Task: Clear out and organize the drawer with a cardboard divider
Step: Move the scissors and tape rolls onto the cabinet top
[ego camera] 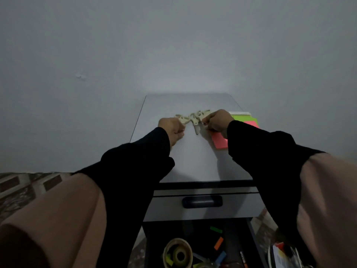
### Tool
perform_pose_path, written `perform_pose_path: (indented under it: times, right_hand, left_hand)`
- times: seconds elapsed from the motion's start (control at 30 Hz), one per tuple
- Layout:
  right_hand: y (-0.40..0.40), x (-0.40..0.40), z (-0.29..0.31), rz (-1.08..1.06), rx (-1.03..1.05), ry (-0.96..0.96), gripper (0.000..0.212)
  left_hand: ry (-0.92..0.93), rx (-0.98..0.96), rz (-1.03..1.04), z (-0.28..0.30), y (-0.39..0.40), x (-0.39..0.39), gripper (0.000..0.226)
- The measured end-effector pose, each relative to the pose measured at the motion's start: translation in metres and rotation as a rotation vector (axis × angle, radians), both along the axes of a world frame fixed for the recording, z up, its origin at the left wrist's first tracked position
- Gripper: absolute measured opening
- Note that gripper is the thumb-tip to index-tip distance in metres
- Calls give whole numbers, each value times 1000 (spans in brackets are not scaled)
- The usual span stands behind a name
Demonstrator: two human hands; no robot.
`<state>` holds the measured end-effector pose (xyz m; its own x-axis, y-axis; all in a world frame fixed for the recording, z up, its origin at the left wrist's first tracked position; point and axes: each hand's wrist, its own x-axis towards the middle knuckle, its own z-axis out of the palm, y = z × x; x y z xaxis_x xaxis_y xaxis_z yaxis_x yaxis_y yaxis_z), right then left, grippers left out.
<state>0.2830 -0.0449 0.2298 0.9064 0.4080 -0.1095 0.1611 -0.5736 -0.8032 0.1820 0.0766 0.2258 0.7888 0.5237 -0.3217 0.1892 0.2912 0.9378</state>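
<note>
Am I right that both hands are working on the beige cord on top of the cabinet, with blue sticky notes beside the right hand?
Not quite: the head view shows the sticky notes are pink and green, not blue. Both the left hand and right hand do grip the beige cord on the cabinet top.

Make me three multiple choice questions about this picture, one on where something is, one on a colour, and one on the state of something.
1. Where does the tangled cord lie?
A. On the cabinet top
B. In the open drawer
C. On the floor

2. What colour is the paper pad nearest the right hand?
A. Blue
B. Pink
C. White

3. What state is the upper drawer with the dark handle in?
A. Pulled fully out
B. Removed
C. Closed

Answers:
1 A, the cord sits on the cabinet top between the left hand and the right.
2 B, the pink pad lies by that wrist.
3 C, its front sits flush under the top.
</note>
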Motion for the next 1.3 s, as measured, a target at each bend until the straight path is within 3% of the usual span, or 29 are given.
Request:
perform_pose_path:
  times: [0.17,0.23,0.37,0.7,0.83,1.3]
  right_hand:
    - [4,-3,-2,-39,-90,-197,22]
    - [3,-5,2,-51,-49,-184,18]
    - [-5,-15,9,-81,81,-166,34]
    - [-67,-99,23,-9,168,-47,24]
    - [-101,-140,18,11,160,-8,10]
    - [-162,-223,-88,-5,5,160,21]
  left_hand:
    - [-5,66,-2,2,-3,-4,11]
    - [-30,50,-2,4,-4,-7,12]
    - [-92,61,-25,11,-9,-12,10]
    - [-80,102,-26,13,-44,-98,5]
    - [-47,152,-59,5,-64,-146,7]
    - [85,224,-94,-86,-95,-236,15]
